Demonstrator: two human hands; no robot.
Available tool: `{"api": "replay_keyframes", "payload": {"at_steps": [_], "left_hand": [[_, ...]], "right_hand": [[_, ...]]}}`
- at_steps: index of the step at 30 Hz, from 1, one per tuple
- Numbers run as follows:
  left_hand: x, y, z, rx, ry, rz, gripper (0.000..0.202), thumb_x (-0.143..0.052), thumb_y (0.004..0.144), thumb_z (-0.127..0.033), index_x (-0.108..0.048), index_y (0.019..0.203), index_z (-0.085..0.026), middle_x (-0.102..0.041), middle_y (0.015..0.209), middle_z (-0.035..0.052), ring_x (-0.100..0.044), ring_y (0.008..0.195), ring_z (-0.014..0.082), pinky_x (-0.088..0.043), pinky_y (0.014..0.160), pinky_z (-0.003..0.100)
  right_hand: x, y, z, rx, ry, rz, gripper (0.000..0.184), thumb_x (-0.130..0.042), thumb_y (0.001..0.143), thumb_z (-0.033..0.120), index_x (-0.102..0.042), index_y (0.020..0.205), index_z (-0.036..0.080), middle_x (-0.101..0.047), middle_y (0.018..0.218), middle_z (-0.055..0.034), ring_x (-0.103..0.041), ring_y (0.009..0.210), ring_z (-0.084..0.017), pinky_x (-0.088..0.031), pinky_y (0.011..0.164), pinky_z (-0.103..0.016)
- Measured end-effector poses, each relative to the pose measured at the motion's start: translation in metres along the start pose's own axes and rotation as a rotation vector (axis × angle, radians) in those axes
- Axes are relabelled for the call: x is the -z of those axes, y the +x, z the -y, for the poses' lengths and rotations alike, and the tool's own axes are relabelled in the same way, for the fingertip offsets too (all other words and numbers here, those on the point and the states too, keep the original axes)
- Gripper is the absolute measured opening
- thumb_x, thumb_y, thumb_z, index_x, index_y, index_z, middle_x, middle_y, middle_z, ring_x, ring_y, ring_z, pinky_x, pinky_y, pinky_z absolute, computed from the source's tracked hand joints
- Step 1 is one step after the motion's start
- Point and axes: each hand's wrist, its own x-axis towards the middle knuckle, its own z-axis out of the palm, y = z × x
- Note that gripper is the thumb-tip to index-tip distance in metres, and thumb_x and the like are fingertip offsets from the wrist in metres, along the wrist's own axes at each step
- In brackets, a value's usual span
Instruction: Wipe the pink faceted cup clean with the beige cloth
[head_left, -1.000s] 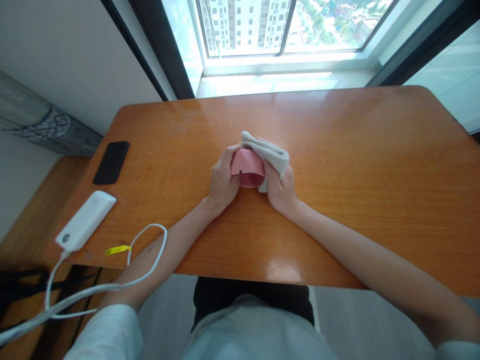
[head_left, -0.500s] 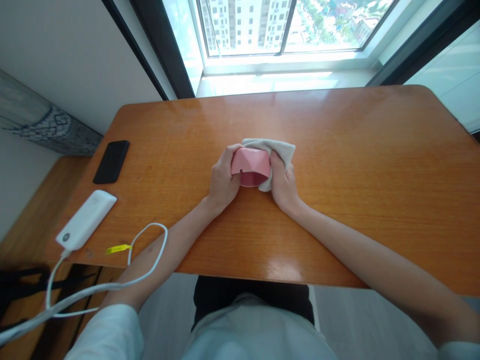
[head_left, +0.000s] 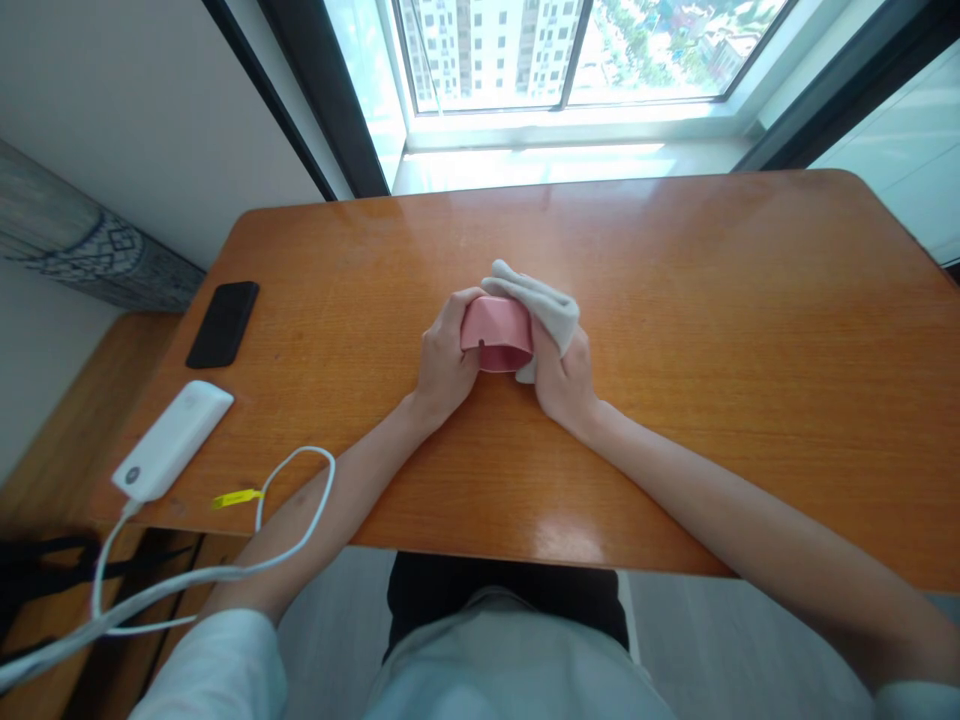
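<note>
A pink cup (head_left: 496, 336) sits upside down in the middle of the orange wooden table (head_left: 712, 300). My left hand (head_left: 444, 362) is wrapped round its left side, fingers closed on it. My right hand (head_left: 564, 378) grips a pale grey cloth (head_left: 541, 304) and presses it against the cup's right side and far edge. The cloth bunches up over my right fingers and partly hides them.
A black phone (head_left: 223, 323) lies flat at the table's left edge. Nearer me on the left lies a white power bank (head_left: 172, 440) with a white cable (head_left: 292, 505) looping off the front edge and a yellow tag (head_left: 235, 497). A window runs behind the table.
The cloth has bunched up and shifted over the cup's far right side, after lying flatter behind it half a second ago. My left hand and the cup have stayed put.
</note>
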Motion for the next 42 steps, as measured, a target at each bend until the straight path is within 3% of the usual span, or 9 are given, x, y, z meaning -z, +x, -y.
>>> {"api": "replay_keyframes", "payload": {"at_steps": [4,9,11,17,23,29,32,36,42], "left_hand": [[-0.002,-0.001,0.005,-0.017,-0.02,-0.007,0.021,-0.058,0.115,-0.037,-0.064,0.133,-0.027,-0.08,0.122,0.0051,-0.078,0.103,0.0239,-0.061,0.086,0.039],[-0.001,-0.001,0.003,0.012,-0.001,-0.006,0.023,-0.063,0.112,-0.038,-0.064,0.134,-0.031,-0.08,0.126,0.0043,-0.077,0.106,0.0244,-0.061,0.09,0.04],[0.0,0.0,0.002,0.016,-0.003,-0.004,0.022,-0.063,0.112,-0.039,-0.064,0.133,-0.031,-0.079,0.125,0.0045,-0.076,0.106,0.0245,-0.061,0.09,0.041],[-0.002,0.0,0.005,-0.017,-0.025,-0.002,0.019,-0.055,0.116,-0.038,-0.063,0.129,-0.027,-0.079,0.113,0.0052,-0.076,0.095,0.023,-0.059,0.081,0.039],[0.0,0.001,0.0,0.002,0.013,0.006,0.024,-0.06,0.114,-0.039,-0.063,0.135,-0.029,-0.079,0.128,0.0057,-0.077,0.111,0.0249,-0.06,0.093,0.041],[0.0,-0.002,0.002,0.007,-0.001,0.011,0.015,-0.056,0.115,-0.038,-0.061,0.124,-0.028,-0.078,0.11,0.0036,-0.075,0.093,0.0222,-0.058,0.08,0.037],[0.0,-0.001,-0.001,0.023,0.014,0.009,0.019,-0.058,0.114,-0.037,-0.061,0.13,-0.029,-0.079,0.12,0.0045,-0.076,0.101,0.0236,-0.06,0.086,0.04],[0.001,0.0,-0.002,0.037,0.015,0.006,0.021,-0.063,0.11,-0.033,-0.063,0.131,-0.031,-0.079,0.126,0.0036,-0.077,0.108,0.0241,-0.06,0.091,0.041],[-0.001,-0.001,0.006,0.002,-0.049,-0.003,0.024,-0.059,0.112,-0.031,-0.063,0.135,-0.03,-0.08,0.126,0.0053,-0.078,0.107,0.0246,-0.062,0.089,0.041]], "right_hand": [[0.003,-0.002,0.006,0.218,-0.111,0.046,0.049,-0.053,0.115,0.046,-0.061,0.163,0.039,-0.061,0.17,-0.0043,-0.048,0.166,-0.035,-0.036,0.141,-0.065],[-0.002,0.002,-0.001,-0.068,0.042,-0.051,0.048,-0.034,0.121,0.046,-0.068,0.153,0.034,-0.07,0.16,-0.0047,-0.066,0.15,-0.031,-0.053,0.13,-0.061],[-0.002,0.001,-0.002,-0.086,0.038,-0.053,0.049,-0.032,0.121,0.047,-0.067,0.153,0.034,-0.071,0.159,-0.0048,-0.068,0.148,-0.031,-0.055,0.129,-0.061],[0.004,-0.003,0.006,0.249,-0.133,0.082,0.049,-0.054,0.115,0.047,-0.06,0.163,0.043,-0.062,0.169,-0.0014,-0.047,0.167,-0.037,-0.034,0.141,-0.07],[-0.001,0.003,-0.002,0.01,0.007,-0.045,0.05,-0.032,0.121,0.045,-0.061,0.161,0.038,-0.067,0.164,-0.003,-0.059,0.158,-0.029,-0.048,0.135,-0.06],[0.006,-0.003,0.004,0.271,-0.148,0.095,0.05,-0.055,0.114,0.054,-0.063,0.161,0.041,-0.062,0.17,-0.0017,-0.047,0.166,-0.036,-0.035,0.142,-0.067],[0.001,-0.001,0.002,0.112,-0.045,0.019,0.047,-0.045,0.117,0.053,-0.069,0.154,0.037,-0.067,0.163,-0.0038,-0.056,0.16,-0.034,-0.043,0.137,-0.063],[-0.004,0.001,-0.001,-0.19,0.075,-0.067,0.056,-0.028,0.121,0.055,-0.073,0.143,0.032,-0.081,0.133,-0.0036,-0.074,0.134,-0.029,-0.061,0.121,-0.055],[0.004,-0.003,0.009,0.149,-0.133,0.07,0.048,-0.05,0.114,0.053,-0.064,0.158,0.039,-0.06,0.17,-0.0044,-0.048,0.165,-0.036,-0.038,0.139,-0.068]]}}
